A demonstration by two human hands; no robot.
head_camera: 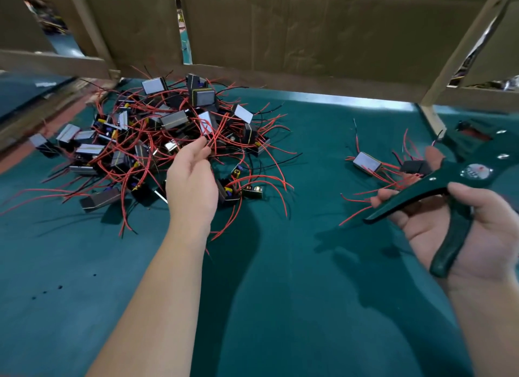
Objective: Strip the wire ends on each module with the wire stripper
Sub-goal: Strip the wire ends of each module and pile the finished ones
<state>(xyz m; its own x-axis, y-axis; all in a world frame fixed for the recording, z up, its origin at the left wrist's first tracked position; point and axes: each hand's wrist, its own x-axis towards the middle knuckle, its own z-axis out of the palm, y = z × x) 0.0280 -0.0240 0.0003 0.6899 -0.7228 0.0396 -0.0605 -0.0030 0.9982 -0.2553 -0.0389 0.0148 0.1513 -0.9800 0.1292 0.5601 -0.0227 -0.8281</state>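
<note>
Bare forearms reach out over the green bench (280, 306) from where I stand. The left hand (193, 183) is up against the near edge of the big pile of modules (157, 132), its fingers (202, 150) curled in and pinching a few red wires (216, 135) that run from a module in the heap. Which module they belong to I cannot tell in that tangle.

Well to the right of the pile, the right hand (483, 236) holds the wire stripper (438, 191) above the bench. One handle lies across the palm, the other sits under the curled fingers (384, 199), the handles are spread apart, and the head points away from the person. No wire sits in the tool.

Between the pile and the stripper lie two separate modules (368, 163), with wires fanned out. One or two tips there look pale, as if bared, so I take these as finished. If so, the job is barely begun: two done, the whole pile waiting, and the next module being picked now. Cardboard walls (309, 26) stand behind the pile.
</note>
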